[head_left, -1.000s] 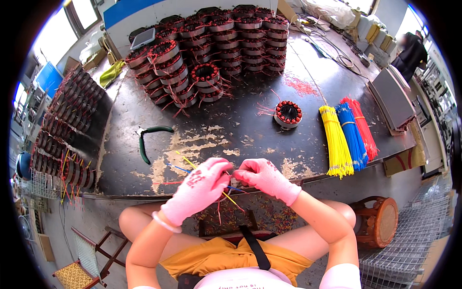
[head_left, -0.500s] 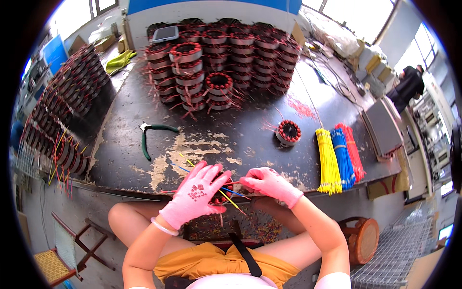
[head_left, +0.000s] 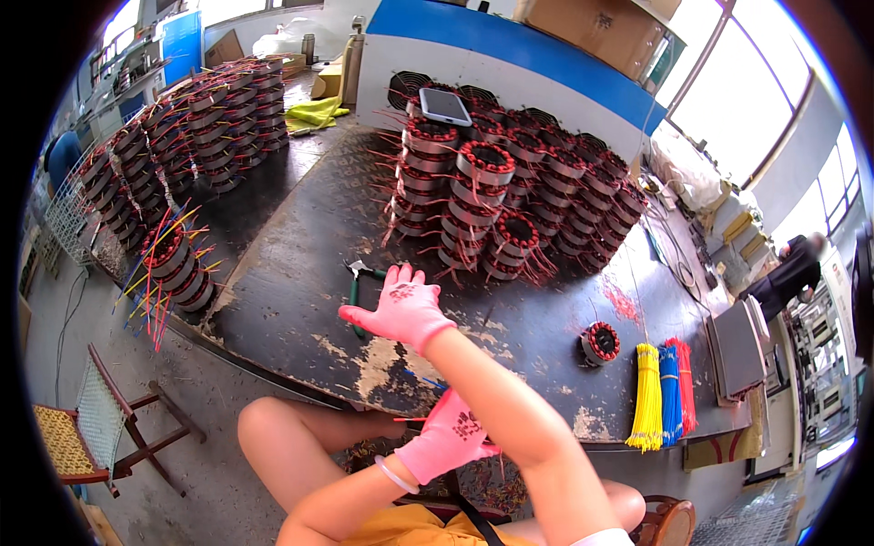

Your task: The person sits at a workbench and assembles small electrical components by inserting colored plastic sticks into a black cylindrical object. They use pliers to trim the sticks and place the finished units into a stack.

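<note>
My right hand, in a pink glove, reaches across my left arm with its fingers spread, holding nothing. Just under and beside it lie green-handled pliers on the worn dark table, partly covered by the hand. At the table's front edge my left hand, also pink-gloved, is closed over a wound motor stator; hand and right forearm hide the stator. A red wire and a blue wire stick out around it. Its fingertips are hidden.
Tall stacks of stators stand at the back, a phone on top. More stacks rise at left. A single stator sits at right near yellow, blue and red wire bundles. A chair stands at lower left.
My right hand has left the wires by the stator and crossed over my left arm to the pliers, opening. My left hand stays at the stator. The view has turned left.
</note>
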`<state>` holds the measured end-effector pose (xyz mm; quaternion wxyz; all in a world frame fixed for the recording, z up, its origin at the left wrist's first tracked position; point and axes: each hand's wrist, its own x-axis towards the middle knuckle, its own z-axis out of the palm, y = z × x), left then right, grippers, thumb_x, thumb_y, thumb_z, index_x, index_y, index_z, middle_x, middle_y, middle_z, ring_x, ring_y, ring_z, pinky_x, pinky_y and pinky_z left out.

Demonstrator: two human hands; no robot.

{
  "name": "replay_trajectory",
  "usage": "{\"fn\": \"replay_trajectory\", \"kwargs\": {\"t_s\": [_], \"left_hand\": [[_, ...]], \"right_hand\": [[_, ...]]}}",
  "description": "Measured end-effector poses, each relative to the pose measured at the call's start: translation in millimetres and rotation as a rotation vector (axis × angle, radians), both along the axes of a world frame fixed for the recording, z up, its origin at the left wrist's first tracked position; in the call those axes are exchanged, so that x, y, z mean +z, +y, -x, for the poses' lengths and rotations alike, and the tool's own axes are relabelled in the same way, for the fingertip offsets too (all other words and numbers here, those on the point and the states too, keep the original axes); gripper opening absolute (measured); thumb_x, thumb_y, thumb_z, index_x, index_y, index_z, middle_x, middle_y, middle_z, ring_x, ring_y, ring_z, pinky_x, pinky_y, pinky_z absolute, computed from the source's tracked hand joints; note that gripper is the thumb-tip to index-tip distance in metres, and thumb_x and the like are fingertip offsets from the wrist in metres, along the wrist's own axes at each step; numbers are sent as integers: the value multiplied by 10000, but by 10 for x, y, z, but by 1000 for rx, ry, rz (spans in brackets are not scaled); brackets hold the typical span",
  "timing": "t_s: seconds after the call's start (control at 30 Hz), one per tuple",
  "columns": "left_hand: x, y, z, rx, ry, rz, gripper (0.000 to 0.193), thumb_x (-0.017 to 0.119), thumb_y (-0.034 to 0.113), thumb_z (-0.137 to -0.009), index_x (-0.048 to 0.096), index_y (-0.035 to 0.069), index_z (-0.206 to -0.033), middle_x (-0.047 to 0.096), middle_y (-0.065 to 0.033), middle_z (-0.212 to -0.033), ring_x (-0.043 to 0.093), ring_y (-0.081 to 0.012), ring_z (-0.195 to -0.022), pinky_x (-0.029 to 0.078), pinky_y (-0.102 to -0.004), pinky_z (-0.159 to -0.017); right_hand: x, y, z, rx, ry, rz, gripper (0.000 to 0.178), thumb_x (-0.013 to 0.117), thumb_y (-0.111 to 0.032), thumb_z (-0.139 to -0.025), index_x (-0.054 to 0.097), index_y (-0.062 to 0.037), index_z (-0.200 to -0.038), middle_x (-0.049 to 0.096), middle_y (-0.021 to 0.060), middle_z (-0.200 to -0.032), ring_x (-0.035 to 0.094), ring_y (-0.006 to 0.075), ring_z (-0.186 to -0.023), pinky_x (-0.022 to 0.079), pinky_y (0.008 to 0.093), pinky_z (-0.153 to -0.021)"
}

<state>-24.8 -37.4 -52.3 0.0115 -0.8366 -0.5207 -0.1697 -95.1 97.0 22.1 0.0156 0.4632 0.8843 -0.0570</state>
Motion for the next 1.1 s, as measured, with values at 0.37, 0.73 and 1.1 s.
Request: {"fn": "replay_trajectory", "kwargs": {"t_s": [0.37,0.73,1.1], "left_hand": [[149,77,87,-132,-244,245,889,717,568,-841,420,80,-1521,443,-177,-1531,409,-385,-1414,293,-502,-1203],[539,90,263,-122,-58,129,937,781,626,-740,500,89,-1455,496,-158,-1399,491,-351,-1323,263,-517,-1231],[631,476,555,-139,24,88,952,843,568,-675,525,175,-1481,513,-169,-1454,489,-398,-1337,306,-530,-1219]], "right_hand": [[-13,350,23,-29,5,314,954,796,-645,-706,578,72,-1296,614,225,-1346,616,302,-1258,528,381,-983],[125,-582,-2802,51,1594,1534,754,643,-426,-974,374,-1,-1536,560,129,-1428,609,290,-1240,482,494,-1084],[-148,-1225,-3662,-521,1322,1515,380,576,-201,-999,514,-30,-1333,658,125,-1113,711,279,-1016,601,450,-920]]}}
